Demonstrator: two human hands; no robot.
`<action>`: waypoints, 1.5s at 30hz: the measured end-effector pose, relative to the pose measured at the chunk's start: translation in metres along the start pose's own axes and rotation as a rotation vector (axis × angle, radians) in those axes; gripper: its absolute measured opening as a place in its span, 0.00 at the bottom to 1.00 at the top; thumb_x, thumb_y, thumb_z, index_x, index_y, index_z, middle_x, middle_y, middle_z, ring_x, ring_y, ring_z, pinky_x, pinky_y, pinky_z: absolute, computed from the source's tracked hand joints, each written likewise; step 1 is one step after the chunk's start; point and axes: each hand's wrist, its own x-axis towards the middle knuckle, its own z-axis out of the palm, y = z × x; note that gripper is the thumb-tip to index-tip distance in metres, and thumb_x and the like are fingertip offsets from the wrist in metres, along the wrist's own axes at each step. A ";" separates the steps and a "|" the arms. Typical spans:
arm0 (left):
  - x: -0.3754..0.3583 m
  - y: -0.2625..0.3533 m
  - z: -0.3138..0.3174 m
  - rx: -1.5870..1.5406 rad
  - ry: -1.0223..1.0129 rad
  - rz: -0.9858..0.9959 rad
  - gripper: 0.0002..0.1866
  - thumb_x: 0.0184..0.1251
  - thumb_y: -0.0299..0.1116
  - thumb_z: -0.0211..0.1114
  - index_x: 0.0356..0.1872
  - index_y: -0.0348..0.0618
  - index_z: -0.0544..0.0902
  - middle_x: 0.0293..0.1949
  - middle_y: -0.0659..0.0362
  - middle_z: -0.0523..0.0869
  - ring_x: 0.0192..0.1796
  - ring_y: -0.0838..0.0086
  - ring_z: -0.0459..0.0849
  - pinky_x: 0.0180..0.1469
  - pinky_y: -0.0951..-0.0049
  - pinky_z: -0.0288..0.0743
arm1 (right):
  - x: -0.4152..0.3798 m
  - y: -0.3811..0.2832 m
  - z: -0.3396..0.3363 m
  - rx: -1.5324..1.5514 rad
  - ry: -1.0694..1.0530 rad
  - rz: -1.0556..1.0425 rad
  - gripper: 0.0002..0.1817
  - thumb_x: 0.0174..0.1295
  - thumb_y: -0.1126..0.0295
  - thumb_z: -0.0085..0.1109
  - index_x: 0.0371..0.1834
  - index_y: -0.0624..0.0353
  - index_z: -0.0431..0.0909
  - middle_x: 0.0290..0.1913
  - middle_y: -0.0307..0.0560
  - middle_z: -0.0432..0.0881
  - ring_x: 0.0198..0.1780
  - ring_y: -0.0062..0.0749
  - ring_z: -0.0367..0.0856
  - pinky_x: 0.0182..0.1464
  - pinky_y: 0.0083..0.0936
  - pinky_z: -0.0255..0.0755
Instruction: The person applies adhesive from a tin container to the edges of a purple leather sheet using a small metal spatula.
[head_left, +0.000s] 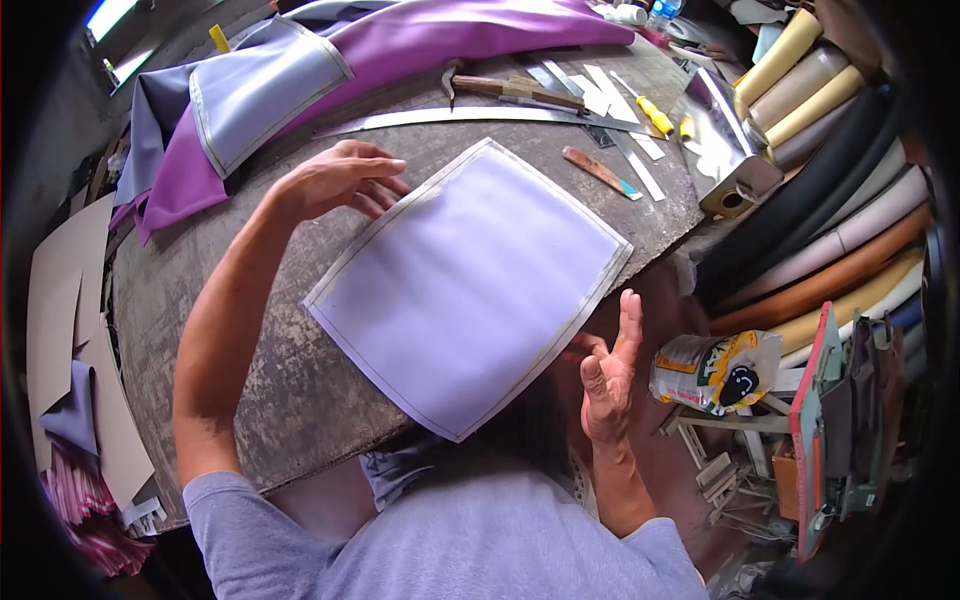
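A lavender rectangular leather-like panel (470, 285) with a grey border line along its edges lies askew on the worn table. Its near corner sticks out past the table's front edge. My left hand (345, 182) is at the panel's upper left edge, fingers loosely stretched and apart, their tips right by the border. Close beside the lower right edge is my right hand (612, 378), palm turned inward, thumb and fingers spread. Some of its fingertips reach to the panel's rim and are partly hidden there.
Beyond the panel lie a hammer (515, 90), a long metal ruler (470, 117), a wooden-handled knife (600, 172) and a yellow screwdriver (655, 115). Purple material (440, 42) with another lavender panel (262, 90) covers the back. Rolls of material (830, 240) fill the right side.
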 end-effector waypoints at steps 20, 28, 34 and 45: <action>0.086 0.049 0.059 0.675 0.190 0.193 0.35 0.57 0.38 0.65 0.67 0.33 0.73 0.54 0.46 0.78 0.50 0.62 0.81 0.53 0.65 0.77 | -0.049 0.028 0.041 0.024 -0.260 -0.099 0.70 0.58 0.77 0.74 0.80 0.42 0.15 0.83 0.49 0.18 0.71 0.42 0.71 0.63 0.39 0.79; 0.042 0.044 0.037 0.446 0.374 0.369 0.22 0.60 0.29 0.64 0.56 0.30 0.80 0.41 0.53 0.86 0.34 0.76 0.84 0.40 0.74 0.80 | -0.029 0.005 0.039 -0.345 -0.090 -0.082 0.61 0.54 0.81 0.70 0.84 0.50 0.34 0.82 0.57 0.47 0.80 0.51 0.55 0.59 0.30 0.76; 0.022 0.040 0.030 0.057 0.530 0.506 0.14 0.62 0.23 0.61 0.48 0.34 0.83 0.38 0.59 0.87 0.36 0.78 0.83 0.41 0.76 0.79 | 0.087 -0.061 -0.039 -0.896 -0.107 -0.220 0.53 0.53 0.78 0.62 0.83 0.49 0.46 0.78 0.58 0.61 0.78 0.50 0.60 0.71 0.37 0.66; 0.059 -0.050 0.029 0.065 0.675 0.456 0.15 0.69 0.22 0.60 0.56 0.33 0.80 0.44 0.61 0.87 0.41 0.81 0.82 0.46 0.78 0.76 | 0.177 -0.014 -0.084 -0.946 -0.348 -0.345 0.45 0.54 0.75 0.60 0.80 0.47 0.58 0.77 0.45 0.64 0.59 0.34 0.75 0.56 0.29 0.75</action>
